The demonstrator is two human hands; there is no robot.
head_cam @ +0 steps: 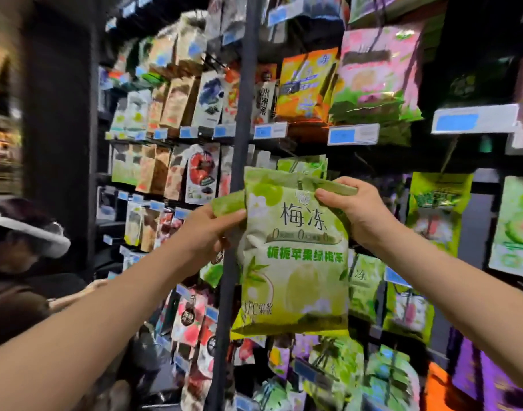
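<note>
Both left hand [208, 231] and right hand [358, 210] grip the green pouch [295, 262] — fingers [347, 183] seemingly clamped at its top.

Dark shop racks [373, 160] fill the view, hung thick with bright snack packets [304, 84]. White price tags [353, 134] with blue patches line the rails. A dark post [243, 99] splits the racks. A black wall [58, 114] stands left, beside a person [14, 298] in a white headset [31, 229].

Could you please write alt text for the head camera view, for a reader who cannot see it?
A person's left hand and right hand hold a green snack bag near its top before shop shelves of hanging packets with blue price tags.
</note>
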